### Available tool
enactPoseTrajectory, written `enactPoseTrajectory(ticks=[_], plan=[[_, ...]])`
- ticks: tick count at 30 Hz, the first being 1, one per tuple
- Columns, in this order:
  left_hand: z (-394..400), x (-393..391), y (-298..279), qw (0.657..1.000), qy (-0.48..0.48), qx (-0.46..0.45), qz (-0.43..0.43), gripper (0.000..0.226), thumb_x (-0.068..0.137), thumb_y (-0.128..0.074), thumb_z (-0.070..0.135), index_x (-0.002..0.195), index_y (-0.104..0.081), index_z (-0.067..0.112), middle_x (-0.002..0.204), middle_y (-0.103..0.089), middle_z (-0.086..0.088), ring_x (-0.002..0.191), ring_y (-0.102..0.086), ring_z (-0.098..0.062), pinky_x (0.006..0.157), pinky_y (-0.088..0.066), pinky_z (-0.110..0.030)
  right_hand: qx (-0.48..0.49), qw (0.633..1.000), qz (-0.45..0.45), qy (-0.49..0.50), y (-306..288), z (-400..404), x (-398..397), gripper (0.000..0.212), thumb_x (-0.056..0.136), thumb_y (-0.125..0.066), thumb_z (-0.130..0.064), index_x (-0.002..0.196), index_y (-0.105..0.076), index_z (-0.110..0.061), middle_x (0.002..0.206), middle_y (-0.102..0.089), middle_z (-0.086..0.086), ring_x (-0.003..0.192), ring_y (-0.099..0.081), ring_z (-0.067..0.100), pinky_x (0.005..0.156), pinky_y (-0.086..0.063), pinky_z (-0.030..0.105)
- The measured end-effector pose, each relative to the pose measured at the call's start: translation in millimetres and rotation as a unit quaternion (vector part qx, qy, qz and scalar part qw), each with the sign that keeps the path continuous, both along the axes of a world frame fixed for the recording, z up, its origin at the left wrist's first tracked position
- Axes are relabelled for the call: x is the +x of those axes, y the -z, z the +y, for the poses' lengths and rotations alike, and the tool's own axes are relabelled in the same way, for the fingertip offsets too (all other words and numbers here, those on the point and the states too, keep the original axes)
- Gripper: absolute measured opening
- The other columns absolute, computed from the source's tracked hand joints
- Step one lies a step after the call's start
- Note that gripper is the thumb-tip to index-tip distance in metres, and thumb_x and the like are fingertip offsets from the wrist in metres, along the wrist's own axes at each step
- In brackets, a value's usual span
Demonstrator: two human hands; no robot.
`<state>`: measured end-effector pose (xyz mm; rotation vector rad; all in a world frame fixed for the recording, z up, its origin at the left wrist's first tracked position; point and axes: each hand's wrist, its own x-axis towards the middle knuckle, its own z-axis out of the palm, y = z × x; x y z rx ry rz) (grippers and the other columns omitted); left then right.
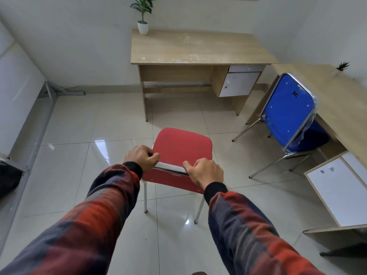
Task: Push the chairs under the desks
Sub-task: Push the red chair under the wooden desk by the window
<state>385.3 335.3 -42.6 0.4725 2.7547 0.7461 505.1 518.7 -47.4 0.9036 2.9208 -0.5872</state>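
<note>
A red chair (181, 147) with chrome legs stands on the tiled floor in front of me, its seat facing a wooden desk (196, 48) against the far wall. My left hand (142, 157) grips the left end of the chrome top rail of its backrest. My right hand (204, 172) grips the right end of the same rail. The chair stands a short way back from the desk's opening. A blue chair (290, 114) with plastic wrap on its back stands at a second wooden desk (337, 102) on the right, its seat partly under the top.
A potted plant (143, 18) stands on the far desk's left back corner, and a small plant (342, 67) on the right desk. Both desks have white-fronted cabinets (239, 84). A metal frame (51, 92) and a white panel run along the left wall.
</note>
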Motion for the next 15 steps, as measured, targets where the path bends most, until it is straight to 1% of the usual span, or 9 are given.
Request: enactPoseTrajectory(ticks=[3, 6, 8, 11, 13, 15], plan=[[16, 2, -1, 1.000, -0.005, -0.002, 0.002, 0.038, 0.082, -0.052, 0.033, 0.054, -0.055, 0.008, 0.052, -0.045, -0.004, 0.052, -0.041, -0.023, 0.048, -0.032, -0.027, 0.004, 1.000, 0.000, -0.011, -3, 22, -5, 0.064, 0.085, -0.043, -0.069, 0.065, -0.066, -0.013, 0.060, -0.062, -0.002, 0.056, -0.056, 0.020, 0.061, -0.049, 0.030], [32, 4, -2, 1.000, -0.011, -0.006, 0.005, 0.038, 0.081, -0.051, 0.036, 0.059, -0.057, 0.005, 0.052, -0.041, -0.004, 0.051, -0.038, -0.024, 0.049, -0.033, -0.029, 0.000, 1.000, -0.004, -0.019, -4, 41, -8, 0.064, 0.085, -0.044, -0.067, 0.069, -0.070, -0.011, 0.065, -0.068, 0.001, 0.063, -0.062, 0.022, 0.063, -0.051, 0.031], [37, 3, -3, 1.000, -0.002, -0.006, -0.002, 0.036, 0.081, -0.052, 0.034, 0.058, -0.056, 0.007, 0.053, -0.041, -0.003, 0.052, -0.039, -0.024, 0.049, -0.033, -0.029, 0.002, 1.000, -0.007, -0.017, -4, 47, -10, 0.065, 0.082, -0.042, -0.068, 0.067, -0.070, -0.011, 0.062, -0.065, -0.001, 0.062, -0.061, 0.022, 0.064, -0.052, 0.032], [36, 0, -4, 1.000, 0.008, -0.006, -0.002, 0.035, 0.083, -0.053, 0.032, 0.054, -0.051, 0.012, 0.052, -0.040, -0.001, 0.051, -0.036, -0.021, 0.048, -0.030, -0.027, 0.005, 1.000, -0.009, -0.001, -3, 44, -14, 0.062, 0.078, -0.039, -0.067, 0.061, -0.064, -0.013, 0.056, -0.057, -0.004, 0.058, -0.056, 0.022, 0.063, -0.050, 0.032], [32, -6, -4, 1.000, 0.014, -0.006, -0.003, 0.036, 0.084, -0.053, 0.031, 0.053, -0.049, 0.013, 0.050, -0.039, 0.001, 0.050, -0.035, -0.018, 0.046, -0.028, -0.025, 0.006, 1.000, -0.013, 0.008, -2, 38, -18, 0.060, 0.081, -0.041, -0.067, 0.061, -0.062, -0.015, 0.057, -0.058, -0.004, 0.058, -0.055, 0.021, 0.062, -0.049, 0.031], [27, -14, -3, 1.000, 0.015, -0.007, -0.007, 0.036, 0.085, -0.053, 0.030, 0.053, -0.051, 0.014, 0.051, -0.041, 0.002, 0.050, -0.037, -0.017, 0.047, -0.027, -0.024, 0.005, 1.000, -0.011, 0.013, -1, 31, -23, 0.059, 0.084, -0.042, -0.067, 0.061, -0.062, -0.015, 0.058, -0.058, -0.004, 0.056, -0.054, 0.020, 0.059, -0.048, 0.030]])
